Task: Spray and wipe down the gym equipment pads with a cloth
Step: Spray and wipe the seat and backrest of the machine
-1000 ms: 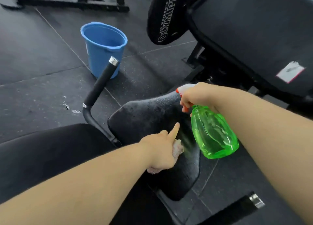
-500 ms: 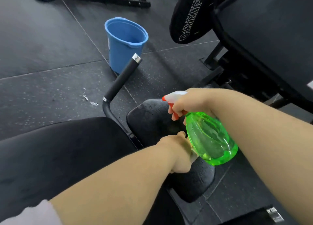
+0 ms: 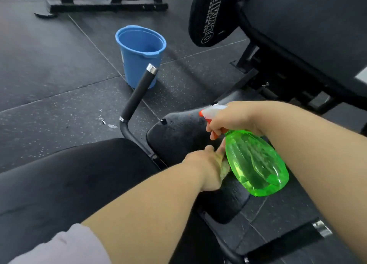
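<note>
The right hand (image 3: 230, 118) is clenched round the neck of a translucent green plastic spray bottle (image 3: 257, 164), fingers hooked over its orange trigger. The white nozzle therefore points away and to the left over the small black seat pad (image 3: 178, 132) lying directly under both hands. Held this way, the bottle hangs tilted with its body toward the person, seemingly ready to wet the pad ahead of the wiping. The left hand (image 3: 206, 164), just beside and below the right, grasps a pale crumpled cloth (image 3: 225, 169) and presses it onto the pad, right against the bottle, which hides part of the cloth. That pairing suggests spraying and wiping are being worked together on one spot. The pad looks worn: matt black with rounded corners, flecked with small light specks that may be droplets, and a small hole beyond the left hand near its far left corner. Farther beyond the hands, a black foam-covered handle (image 3: 142, 90) rises toward a blue plastic bucket (image 3: 139, 55) standing on the dark rubber floor (image 3: 49, 65).
</note>
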A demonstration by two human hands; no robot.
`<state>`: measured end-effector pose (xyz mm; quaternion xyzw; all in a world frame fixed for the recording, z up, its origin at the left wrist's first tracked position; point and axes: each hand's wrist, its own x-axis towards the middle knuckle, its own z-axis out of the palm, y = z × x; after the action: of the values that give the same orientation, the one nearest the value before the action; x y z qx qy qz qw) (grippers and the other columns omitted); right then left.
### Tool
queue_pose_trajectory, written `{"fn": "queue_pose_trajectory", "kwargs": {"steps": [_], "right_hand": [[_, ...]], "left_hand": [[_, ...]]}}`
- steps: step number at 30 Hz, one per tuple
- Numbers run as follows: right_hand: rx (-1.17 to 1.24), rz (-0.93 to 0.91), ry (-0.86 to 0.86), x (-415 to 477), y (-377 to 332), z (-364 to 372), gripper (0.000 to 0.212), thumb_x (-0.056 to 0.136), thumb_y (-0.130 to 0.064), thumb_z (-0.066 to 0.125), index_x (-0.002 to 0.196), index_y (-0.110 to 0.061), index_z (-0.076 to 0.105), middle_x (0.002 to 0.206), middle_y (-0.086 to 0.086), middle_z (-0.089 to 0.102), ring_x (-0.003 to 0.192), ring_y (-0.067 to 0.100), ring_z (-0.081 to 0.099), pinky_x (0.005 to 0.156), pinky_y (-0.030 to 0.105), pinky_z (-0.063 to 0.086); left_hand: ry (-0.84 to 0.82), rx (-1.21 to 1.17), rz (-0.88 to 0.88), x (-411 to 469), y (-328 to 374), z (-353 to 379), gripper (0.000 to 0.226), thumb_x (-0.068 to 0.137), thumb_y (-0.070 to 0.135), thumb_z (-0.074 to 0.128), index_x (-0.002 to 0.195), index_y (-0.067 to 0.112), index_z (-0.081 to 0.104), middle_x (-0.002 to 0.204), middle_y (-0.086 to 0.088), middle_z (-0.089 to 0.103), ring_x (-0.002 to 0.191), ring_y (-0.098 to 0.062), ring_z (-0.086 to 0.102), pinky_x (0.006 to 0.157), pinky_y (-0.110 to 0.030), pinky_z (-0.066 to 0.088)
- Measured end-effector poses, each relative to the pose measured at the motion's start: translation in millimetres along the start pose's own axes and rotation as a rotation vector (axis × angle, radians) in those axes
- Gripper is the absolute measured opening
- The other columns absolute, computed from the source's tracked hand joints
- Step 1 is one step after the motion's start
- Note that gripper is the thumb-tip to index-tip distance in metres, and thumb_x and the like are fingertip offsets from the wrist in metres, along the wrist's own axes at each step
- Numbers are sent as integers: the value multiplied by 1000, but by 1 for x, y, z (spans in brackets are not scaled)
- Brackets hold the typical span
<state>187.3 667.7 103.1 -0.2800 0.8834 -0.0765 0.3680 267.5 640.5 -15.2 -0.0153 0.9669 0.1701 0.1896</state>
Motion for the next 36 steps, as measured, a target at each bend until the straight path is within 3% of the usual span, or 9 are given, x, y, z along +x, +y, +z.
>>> {"fn": "queue_pose_trajectory", "kwargs": {"steps": [5,8,12,16,20,22,26,30,36], "right_hand": [[271,72,139,-64,76,-1,23,81,-13,54,77,-36,56,90,7,72,94,19,69,94,43,52],[396,63,179,-96,111,5,32,80,-9,54,86,-41,54,92,4,70,86,11,68,87,35,51],[556,87,322,-141,154,11,30,72,-12,55,79,-42,55,81,-3,72,92,12,67,105,42,46],[759,131,493,-190,203,23,49,74,-7,56,115,-34,62,94,6,73,81,14,67,98,42,52],[844,278,675,-232,255,45,31,60,-24,64,91,-24,67,106,16,72,84,33,70,90,53,54],[918,353,751,-247,280,62,22,69,-27,67,89,-17,69,93,12,73,76,29,71,79,41,58],[745,437,826,-248,326,121,24,83,-36,60,65,-20,59,69,3,59,72,25,56,61,29,40],[527,440,944,-220,368,210,12,87,-33,64,89,-21,67,72,-6,58,75,20,54,57,31,36],[966,542,872,-175,418,330,7,87,-17,67,92,-13,65,87,9,69,75,29,71,75,45,58]], "left_hand": [[9,-137,-54,-11,12,-3,83,96,41,36,152,27,-23,137,-11,36,108,-38,58,91,-44,51],[9,-29,-71,-18,18,-10,86,94,39,43,155,23,-15,142,-11,36,116,-35,54,93,-41,46],[118,-13,-21,-27,46,-19,75,90,38,51,155,26,16,140,-6,43,108,-31,60,85,-36,48],[219,-189,84,-34,106,-24,75,71,34,57,143,37,35,126,0,56,84,-21,62,79,-31,52],[301,-421,274,-41,181,-12,71,61,36,52,131,41,42,95,7,63,70,-11,64,77,-34,56],[328,-449,397,-45,215,3,71,61,38,55,130,43,41,112,11,63,89,-14,65,87,-35,53],[266,-228,543,-47,257,54,78,70,35,72,138,39,34,112,14,60,96,-15,60,84,-30,48],[157,-76,492,-38,257,109,61,77,45,74,121,36,33,77,18,55,74,-13,59,64,-30,44],[29,-25,433,-31,239,156,56,74,31,76,122,34,46,113,12,56,92,-12,60,81,-36,50]]}}
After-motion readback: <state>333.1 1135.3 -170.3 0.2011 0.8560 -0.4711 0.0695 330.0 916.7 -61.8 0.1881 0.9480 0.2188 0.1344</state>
